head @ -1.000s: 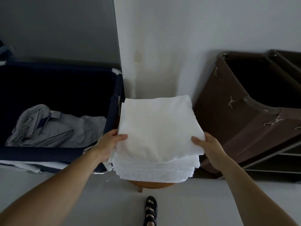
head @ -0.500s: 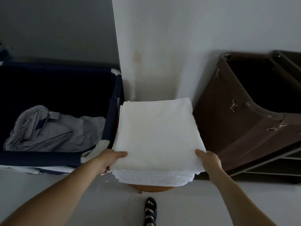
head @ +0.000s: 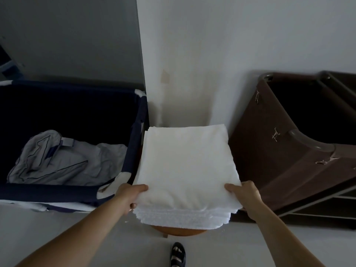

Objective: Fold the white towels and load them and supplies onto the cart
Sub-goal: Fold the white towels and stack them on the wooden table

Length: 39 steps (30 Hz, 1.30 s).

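Observation:
A stack of several folded white towels point(head: 185, 166) lies on a round wooden stool point(head: 179, 231) against the wall. My left hand point(head: 129, 197) grips the stack's near left corner, thumb on top and fingers underneath. My right hand point(head: 244, 195) grips the near right corner the same way. The near edge of the upper towels sags slightly between the two hands.
A dark blue fabric bin point(head: 138, 143) with crumpled grey-white linen point(head: 63, 158) stands to the left. A brown fabric cart bin point(head: 289, 160) stands to the right, with metal shelf rails point(head: 327, 207) below. My sandalled foot point(head: 178, 255) is on the grey floor.
Both hands have slid from the stack's sides towards its near corners and now grip lower in the stack. The towels' near edge has come a little closer.

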Each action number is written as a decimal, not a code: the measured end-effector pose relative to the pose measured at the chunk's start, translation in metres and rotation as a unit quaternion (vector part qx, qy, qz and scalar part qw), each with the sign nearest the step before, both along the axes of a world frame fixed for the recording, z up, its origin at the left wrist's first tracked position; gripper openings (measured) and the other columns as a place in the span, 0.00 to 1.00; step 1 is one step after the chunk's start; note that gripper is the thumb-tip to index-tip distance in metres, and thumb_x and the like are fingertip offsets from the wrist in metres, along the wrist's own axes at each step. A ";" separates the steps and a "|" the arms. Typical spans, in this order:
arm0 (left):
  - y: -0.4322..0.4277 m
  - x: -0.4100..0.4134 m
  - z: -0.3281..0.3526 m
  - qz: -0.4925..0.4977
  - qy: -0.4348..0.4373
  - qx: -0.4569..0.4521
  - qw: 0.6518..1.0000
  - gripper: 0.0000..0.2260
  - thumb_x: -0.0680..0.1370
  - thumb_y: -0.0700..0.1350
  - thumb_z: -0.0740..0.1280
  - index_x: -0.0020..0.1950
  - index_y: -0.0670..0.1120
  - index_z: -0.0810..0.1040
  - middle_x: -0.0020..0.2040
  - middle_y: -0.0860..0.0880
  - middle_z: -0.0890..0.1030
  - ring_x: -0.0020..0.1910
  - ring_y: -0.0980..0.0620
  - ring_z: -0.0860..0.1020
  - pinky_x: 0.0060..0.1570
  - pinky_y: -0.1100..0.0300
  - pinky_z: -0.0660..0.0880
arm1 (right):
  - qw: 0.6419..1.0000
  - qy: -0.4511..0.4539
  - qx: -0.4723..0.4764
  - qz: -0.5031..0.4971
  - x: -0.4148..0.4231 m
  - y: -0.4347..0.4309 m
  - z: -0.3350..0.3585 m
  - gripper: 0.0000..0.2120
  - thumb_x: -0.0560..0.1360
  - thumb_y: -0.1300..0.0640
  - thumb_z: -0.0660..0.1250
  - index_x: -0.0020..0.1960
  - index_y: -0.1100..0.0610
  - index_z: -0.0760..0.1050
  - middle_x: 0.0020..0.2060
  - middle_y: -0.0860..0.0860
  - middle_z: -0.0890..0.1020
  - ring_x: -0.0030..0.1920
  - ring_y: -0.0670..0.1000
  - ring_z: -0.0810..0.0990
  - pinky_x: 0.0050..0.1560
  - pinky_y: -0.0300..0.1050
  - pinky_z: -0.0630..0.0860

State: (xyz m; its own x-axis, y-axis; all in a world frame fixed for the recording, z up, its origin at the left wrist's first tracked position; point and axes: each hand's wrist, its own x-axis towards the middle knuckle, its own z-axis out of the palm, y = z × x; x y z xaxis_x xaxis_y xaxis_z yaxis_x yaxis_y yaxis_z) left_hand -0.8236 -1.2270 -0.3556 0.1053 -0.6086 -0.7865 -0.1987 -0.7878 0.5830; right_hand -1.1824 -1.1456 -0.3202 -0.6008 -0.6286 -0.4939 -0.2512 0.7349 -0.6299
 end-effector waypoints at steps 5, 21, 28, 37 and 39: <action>-0.009 0.000 0.013 -0.007 0.079 0.073 0.994 0.18 0.69 0.49 0.78 0.53 0.41 0.81 0.46 0.41 0.84 0.40 0.44 0.80 0.33 0.56 0.77 | 0.981 -0.189 0.044 -0.022 0.001 -0.004 0.013 0.21 0.69 0.48 0.76 0.55 0.60 0.78 0.52 0.59 0.82 0.49 0.60 0.82 0.43 0.50 0.79; -0.135 -0.043 0.264 0.060 0.235 -0.296 0.924 0.04 0.81 0.39 0.63 0.48 0.43 0.77 0.42 0.46 0.79 0.38 0.51 0.77 0.35 0.62 0.72 | 0.897 -0.194 -0.396 -0.036 -0.013 -0.153 0.206 0.08 0.71 0.58 0.76 0.47 0.57 0.80 0.48 0.56 0.84 0.47 0.58 0.84 0.49 0.56 0.82; -0.081 -0.015 0.159 0.021 0.137 -0.265 0.954 0.02 0.79 0.37 0.66 0.50 0.39 0.78 0.44 0.44 0.82 0.32 0.54 0.83 0.27 0.63 0.78 | 0.932 -0.124 -0.335 -0.051 0.007 -0.095 0.113 0.05 0.70 0.60 0.76 0.42 0.55 0.80 0.43 0.55 0.86 0.40 0.56 0.85 0.42 0.55 0.83; -0.025 -0.011 -0.030 -0.101 -0.132 -0.099 0.981 0.16 0.83 0.43 0.58 0.68 0.36 0.71 0.62 0.39 0.77 0.57 0.41 0.76 0.58 0.54 0.72 | 0.999 0.039 0.004 0.022 0.024 -0.016 -0.034 0.22 0.79 0.48 0.66 0.62 0.66 0.72 0.57 0.64 0.79 0.53 0.62 0.77 0.49 0.47 0.67; -0.025 -0.017 -0.026 -0.093 -0.167 -0.147 0.970 0.15 0.84 0.45 0.56 0.65 0.37 0.72 0.61 0.40 0.77 0.61 0.39 0.74 0.59 0.54 0.69 | 0.996 0.085 -0.006 0.037 0.019 -0.022 -0.029 0.24 0.81 0.45 0.60 0.63 0.65 0.72 0.58 0.64 0.78 0.59 0.65 0.76 0.51 0.49 0.67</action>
